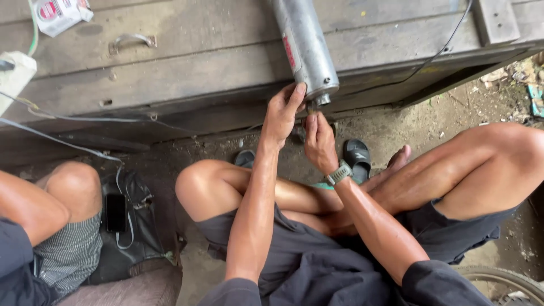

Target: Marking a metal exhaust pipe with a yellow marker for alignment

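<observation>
A grey metal exhaust muffler (pixel 303 45) lies across a weathered wooden platform, its narrow outlet end (pixel 322 101) sticking over the edge toward me. My left hand (pixel 281 116) reaches up with its fingertips against the muffler's lower end beside the outlet. My right hand (pixel 318 141), with a green wristband watch (pixel 339 173), is just below the outlet, thumb and fingers pinched together at a small part I cannot make out. I sit cross-legged in dark shorts on the dirt floor.
A wooden platform (pixel 187 62) fills the top, with a metal handle (pixel 131 41), a white packet (pixel 56 12) and cables (pixel 51 136). Black sandals (pixel 357 158) lie on the ground. Another person's knee (pixel 68 187) is at left beside a black bag with a phone (pixel 115 212).
</observation>
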